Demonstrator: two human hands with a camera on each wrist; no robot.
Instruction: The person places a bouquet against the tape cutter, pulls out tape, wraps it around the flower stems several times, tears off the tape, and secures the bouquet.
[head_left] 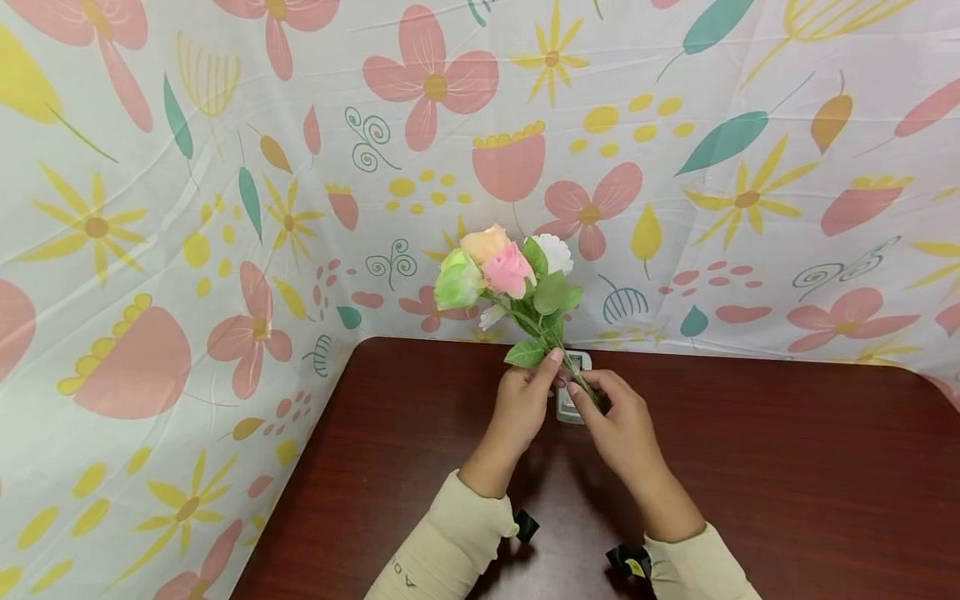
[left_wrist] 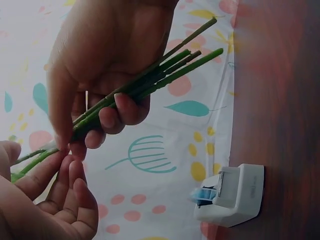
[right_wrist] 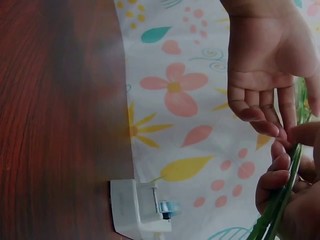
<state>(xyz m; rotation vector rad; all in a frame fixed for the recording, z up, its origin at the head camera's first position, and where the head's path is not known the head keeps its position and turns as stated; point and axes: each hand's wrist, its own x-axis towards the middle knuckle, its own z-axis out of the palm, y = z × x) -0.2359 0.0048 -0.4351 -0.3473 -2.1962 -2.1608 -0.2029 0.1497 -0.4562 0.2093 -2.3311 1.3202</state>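
A bouquet of artificial flowers (head_left: 508, 268) with peach, pink, green and white blooms is held up over the table, tilted left in the head view. My left hand (head_left: 522, 402) pinches the stems just under the leaves, thumb on top. Lower down, my right hand (head_left: 621, 419) has its fingers curled round the green stems (left_wrist: 145, 82), whose cut ends stick out past it in the left wrist view. Both hands' fingertips meet at the stems. A small pale patch shows there; whether it is tape I cannot tell. Behind the hands stands a white tape dispenser (right_wrist: 131, 207), partly hidden in the head view.
The dark red-brown wooden table (head_left: 765, 450) reaches to a flower-printed cloth (head_left: 750, 200) hanging at the back and left. Black straps (head_left: 527, 526) show by the cream sleeves (head_left: 450, 542).
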